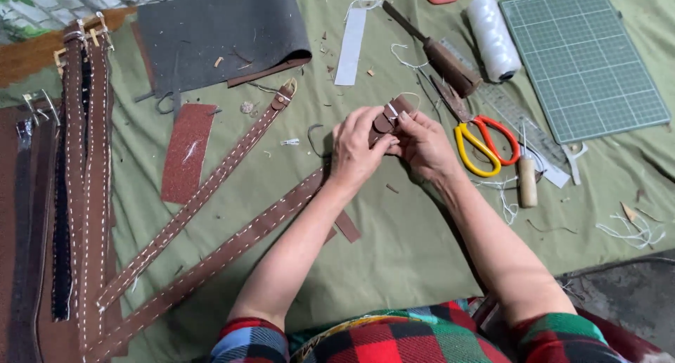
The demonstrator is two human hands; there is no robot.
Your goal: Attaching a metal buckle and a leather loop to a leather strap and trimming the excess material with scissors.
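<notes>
Left hand (357, 150): pinching the brown leather strap end (391, 115), mid-desk.
Right hand (424, 146): pinching the same end.
Nearby: scissors (478, 138) just right; white label strip (351, 46) toward far edge.

Brown white-stitched belt (211, 264); green gridded mat (583, 57); yellow-orange scissors (481, 141).

Both hands meet over a green cloth (394, 264). The left hand (357, 149) and the right hand (424, 143) pinch the folded end of a brown strap (391, 115) between the fingertips. The strap runs down and away under the left fingers. Scissors (472, 132) lie just beside the right fingers, and an awl (527, 181) is near them.
</notes>
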